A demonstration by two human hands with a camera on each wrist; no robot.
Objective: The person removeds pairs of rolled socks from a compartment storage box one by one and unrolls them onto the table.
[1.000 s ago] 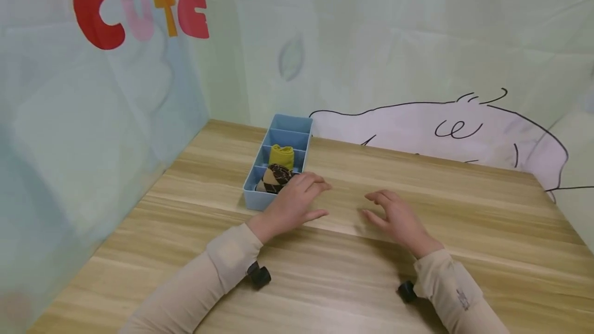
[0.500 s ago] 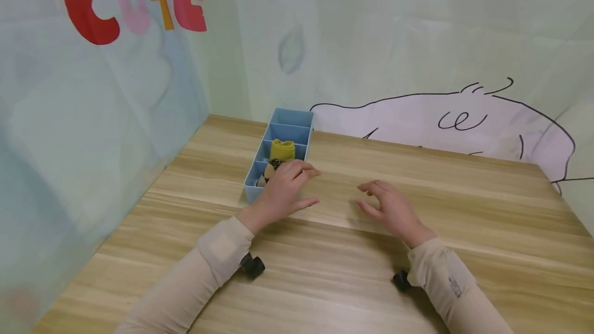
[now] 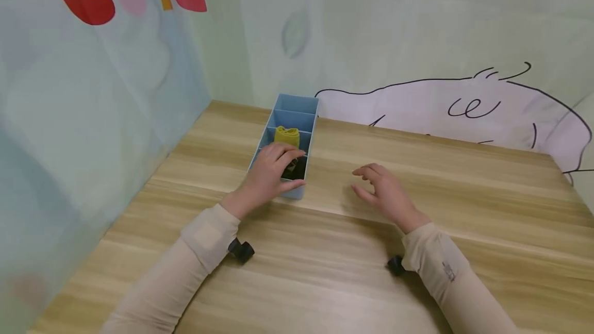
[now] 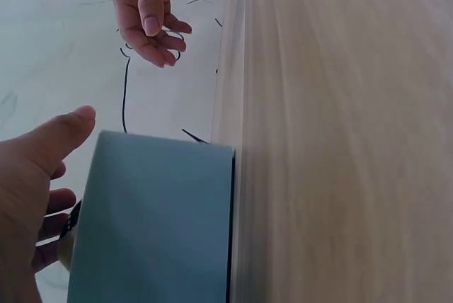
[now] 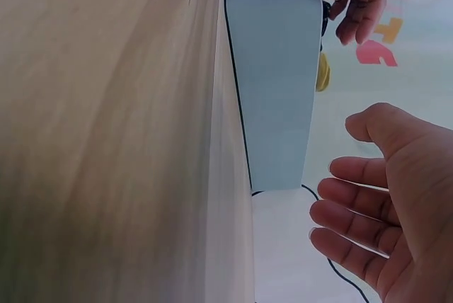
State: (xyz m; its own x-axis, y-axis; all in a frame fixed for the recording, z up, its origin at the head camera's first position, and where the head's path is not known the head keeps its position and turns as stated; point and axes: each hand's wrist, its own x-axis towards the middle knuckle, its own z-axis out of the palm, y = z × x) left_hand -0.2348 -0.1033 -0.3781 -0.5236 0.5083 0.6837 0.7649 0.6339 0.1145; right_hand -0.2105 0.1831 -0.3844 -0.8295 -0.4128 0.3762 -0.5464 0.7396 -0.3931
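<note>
In the head view, a blue divided box (image 3: pixel 292 191) stands on the table. A patterned rolled sock (image 3: pixel 297 169) fills its nearest compartment, and a yellow rolled sock (image 3: pixel 287 137) sits one compartment farther back. My left hand (image 3: pixel 266 173) is over the near compartment, thumb and fingers spread apart, partly covering the patterned sock. In the left wrist view, that hand (image 4: pixel 25 197) is just above the box rim with loosely bent fingers; whether it touches the sock is unclear. To the box's right, my right hand (image 3: pixel 390 195) hovers with relaxed fingers and holds nothing.
The wooden table (image 3: pixel 334 272) meets a printed cloth backdrop (image 3: pixel 408 24) at the back and left. The box's far end is close to the back cloth. Its two rear compartments show no contents. A small black camera (image 3: pixel 241 250) sits at each wrist.
My left hand has moved left, from the box's right side to over the patterned sock. My right hand has shifted slightly towards the box. The head view has tilted down.
</note>
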